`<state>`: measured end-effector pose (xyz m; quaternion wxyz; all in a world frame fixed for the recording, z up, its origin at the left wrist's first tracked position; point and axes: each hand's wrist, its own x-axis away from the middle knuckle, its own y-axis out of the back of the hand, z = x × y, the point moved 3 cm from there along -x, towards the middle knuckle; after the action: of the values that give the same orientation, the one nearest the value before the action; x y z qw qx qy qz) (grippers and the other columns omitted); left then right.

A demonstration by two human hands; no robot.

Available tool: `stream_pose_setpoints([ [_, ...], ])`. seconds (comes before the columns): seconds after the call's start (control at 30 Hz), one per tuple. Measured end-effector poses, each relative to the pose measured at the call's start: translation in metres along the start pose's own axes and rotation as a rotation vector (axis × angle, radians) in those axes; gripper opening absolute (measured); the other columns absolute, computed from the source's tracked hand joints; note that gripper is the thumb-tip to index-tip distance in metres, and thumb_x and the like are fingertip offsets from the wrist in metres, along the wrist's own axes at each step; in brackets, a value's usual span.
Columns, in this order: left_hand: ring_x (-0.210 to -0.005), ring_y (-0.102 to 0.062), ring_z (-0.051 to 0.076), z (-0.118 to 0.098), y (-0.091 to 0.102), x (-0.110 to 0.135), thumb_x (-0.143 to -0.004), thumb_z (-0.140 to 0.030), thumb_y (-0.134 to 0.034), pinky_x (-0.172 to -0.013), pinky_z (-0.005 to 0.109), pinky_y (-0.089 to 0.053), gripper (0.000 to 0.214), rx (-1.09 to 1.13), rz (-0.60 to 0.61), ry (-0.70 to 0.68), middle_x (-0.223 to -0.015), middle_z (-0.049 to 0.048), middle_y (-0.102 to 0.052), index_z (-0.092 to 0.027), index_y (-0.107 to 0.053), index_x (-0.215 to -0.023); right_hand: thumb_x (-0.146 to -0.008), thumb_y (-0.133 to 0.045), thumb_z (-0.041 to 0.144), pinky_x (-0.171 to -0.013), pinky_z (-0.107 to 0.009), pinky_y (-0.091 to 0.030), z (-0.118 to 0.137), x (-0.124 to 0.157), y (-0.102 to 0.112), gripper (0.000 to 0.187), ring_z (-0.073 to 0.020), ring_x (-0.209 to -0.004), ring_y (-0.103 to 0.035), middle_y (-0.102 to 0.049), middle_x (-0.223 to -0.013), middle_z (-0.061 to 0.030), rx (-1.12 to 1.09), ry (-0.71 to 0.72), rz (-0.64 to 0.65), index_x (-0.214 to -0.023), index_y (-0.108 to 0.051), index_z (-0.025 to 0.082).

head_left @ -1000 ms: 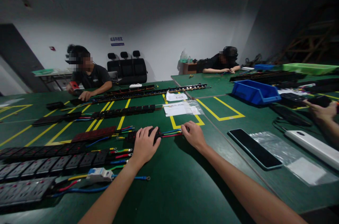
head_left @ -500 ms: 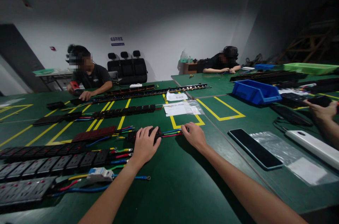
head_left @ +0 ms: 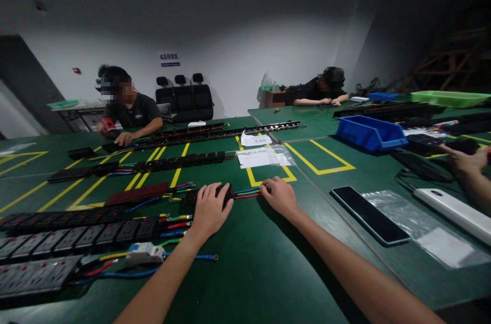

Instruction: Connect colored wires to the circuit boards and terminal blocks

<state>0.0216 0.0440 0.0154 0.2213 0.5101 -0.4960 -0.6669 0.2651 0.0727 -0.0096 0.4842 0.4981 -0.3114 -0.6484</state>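
My left hand (head_left: pixel 213 206) is wrapped over a black socket block (head_left: pixel 191 197), which lies on the green table. Most of the block is hidden under the palm and fingers. From its right side run blue, green and red wires (head_left: pixel 247 192). At their far end my right hand (head_left: pixel 282 195) closes finger and thumb on the wires, and the tips are covered. Just left of my left hand are a dark red strip (head_left: pixel 138 193) and some wire ends with ring terminals (head_left: pixel 187 185).
Rows of black socket strips (head_left: pixel 69 242) fill the left side, with a white circuit breaker (head_left: pixel 144 252). To the right lie a phone (head_left: pixel 368 214), a plastic bag (head_left: pixel 441 242) and a blue bin (head_left: pixel 370 132). Two co-workers sit across the table; another person's hand (head_left: pixel 468 160) shows at right.
The fingers of my right hand have shifted very slightly left along the wires. My left hand stays in place on the socket block.
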Motion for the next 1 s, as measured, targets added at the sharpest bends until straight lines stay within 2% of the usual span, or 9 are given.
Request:
stream_pose_setpoints([
  [0.23,-0.127,-0.052,0.029,0.000,-0.001,0.000,-0.101,-0.046,-0.044,-0.112,0.055,-0.037,0.048,0.007,0.015,0.003,-0.135,0.0124,-0.059,-0.021,-0.055,-0.141,-0.096,-0.055,0.036,-0.070,-0.029,-0.032,0.000,-0.002,-0.004,0.021,-0.0190,-0.082,-0.059,-0.065,-0.088,-0.0057,-0.023,0.043,-0.001,-0.086,-0.063,0.020],
  [0.37,-0.127,-0.052,0.029,0.000,0.000,-0.001,-0.100,-0.046,-0.046,-0.112,0.055,-0.038,0.049,0.010,0.017,0.001,-0.135,0.0127,-0.059,-0.021,-0.055,-0.141,-0.098,-0.050,0.033,-0.067,-0.030,-0.031,0.000,-0.003,-0.007,0.019,-0.0189,-0.078,-0.059,-0.066,-0.085,-0.0054,-0.070,0.082,-0.005,-0.086,-0.057,0.020],
  [0.53,-0.127,-0.052,0.029,0.000,-0.001,0.000,-0.100,-0.046,-0.046,-0.112,0.055,-0.037,0.049,0.017,0.020,-0.002,-0.135,0.0126,-0.059,-0.020,-0.055,-0.141,-0.098,-0.050,0.029,-0.064,-0.029,-0.032,-0.003,-0.004,-0.013,0.013,-0.0184,-0.073,-0.059,-0.066,-0.080,-0.0034,-0.158,0.119,-0.004,-0.090,-0.056,0.021],
  [0.8,-0.122,-0.053,0.030,0.000,-0.001,0.001,-0.097,-0.043,-0.052,-0.109,0.054,-0.038,0.047,0.019,-0.017,-0.022,-0.130,0.0123,-0.060,-0.021,-0.057,-0.138,-0.091,-0.055,0.027,-0.072,-0.029,-0.043,-0.005,-0.003,-0.009,0.009,-0.0188,-0.080,-0.059,-0.062,-0.087,-0.0037,-0.329,0.196,-0.126,-0.094,-0.061,0.021],
  [1.0,-0.122,-0.054,0.030,-0.001,0.001,0.001,-0.096,-0.042,-0.053,-0.108,0.052,-0.039,0.045,0.016,-0.042,-0.031,-0.129,0.0122,-0.061,-0.022,-0.058,-0.136,-0.087,-0.057,0.020,-0.079,-0.032,-0.049,0.008,0.005,0.004,0.017,-0.0207,-0.089,-0.061,-0.061,-0.098,-0.0069,-0.357,0.331,-0.229,-0.103,-0.063,0.021],
])
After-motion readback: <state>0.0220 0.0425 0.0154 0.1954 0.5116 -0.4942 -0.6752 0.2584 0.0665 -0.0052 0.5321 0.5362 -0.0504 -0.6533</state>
